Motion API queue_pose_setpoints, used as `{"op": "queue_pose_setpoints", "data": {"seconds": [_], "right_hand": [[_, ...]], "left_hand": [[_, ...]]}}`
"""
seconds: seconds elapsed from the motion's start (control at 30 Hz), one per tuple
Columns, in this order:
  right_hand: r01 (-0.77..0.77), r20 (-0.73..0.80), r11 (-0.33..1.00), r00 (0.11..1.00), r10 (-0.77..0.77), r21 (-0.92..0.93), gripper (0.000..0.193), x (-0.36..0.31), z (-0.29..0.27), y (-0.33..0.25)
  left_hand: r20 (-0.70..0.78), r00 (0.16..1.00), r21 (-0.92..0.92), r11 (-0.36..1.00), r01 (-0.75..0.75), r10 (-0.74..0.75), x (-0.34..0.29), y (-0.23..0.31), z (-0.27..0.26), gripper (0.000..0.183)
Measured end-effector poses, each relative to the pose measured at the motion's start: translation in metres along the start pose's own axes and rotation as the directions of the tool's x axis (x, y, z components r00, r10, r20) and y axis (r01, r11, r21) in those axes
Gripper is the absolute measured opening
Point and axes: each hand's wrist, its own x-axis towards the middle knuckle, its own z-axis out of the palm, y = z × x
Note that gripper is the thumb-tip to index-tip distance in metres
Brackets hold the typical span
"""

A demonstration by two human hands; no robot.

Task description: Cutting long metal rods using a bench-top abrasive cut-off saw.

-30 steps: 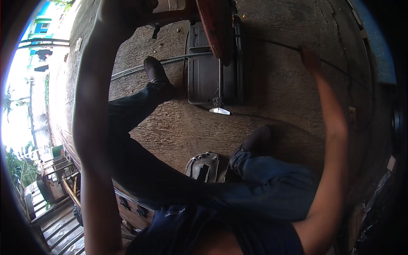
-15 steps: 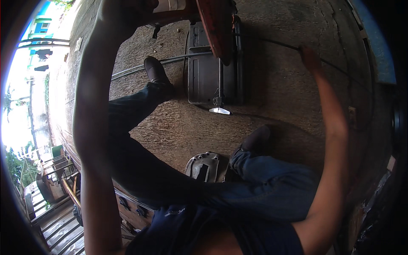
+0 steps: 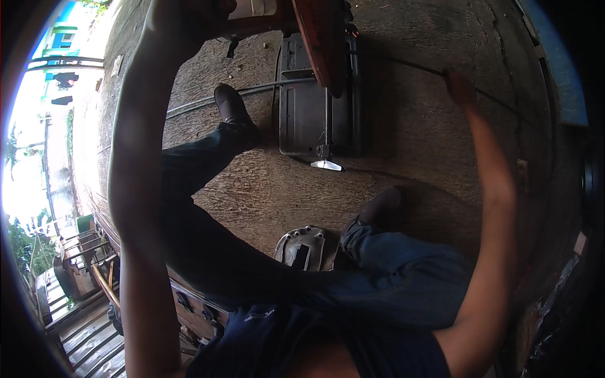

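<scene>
"Rod (image 3: 416,65) orientation?"
"Long axis slants from the red guard (image 3: 316,44), across the base's (image 3: 302,123) right edge, rightward and nearer; right hand (image 3: 459,88) grips it."
"Left hand (image 3: 201,16)?"
"Grip: I cannot tell. Floor (image 3: 416,126) extends between base and right hand."

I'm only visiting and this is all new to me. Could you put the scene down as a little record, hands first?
Left hand: near the red machine, upper edge; grip unclear
Right hand: closed around a thin dark rod
Rod direction: leftward, toward the machine
Glow: small orange spots beside the machine
Under the machine: dark boxy base
Nearer the person: metal plate with a curved edge
Ground: rough, brown
Footwear: dark shoes
</scene>
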Motion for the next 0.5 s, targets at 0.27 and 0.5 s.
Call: {"op": "queue_pose_setpoints", "data": {"seconds": [0.27,0.5], "right_hand": [[0.006,-0.067,0.999,0.998,-0.004,0.033,0.020,0.014,-0.015,0.002],[0.020,-0.243,0.998,0.970,-0.004,0.061,0.021,-0.006,-0.060,0.027]], "left_hand": [[-0.099,0.995,-0.421,0.907,-0.012,-0.033,0.012,-0.023,-0.006,0.032],[0.144,0.945,-0.801,0.527,0.285,-0.292,-0.011,-0.047,0.006,0.035]]}}
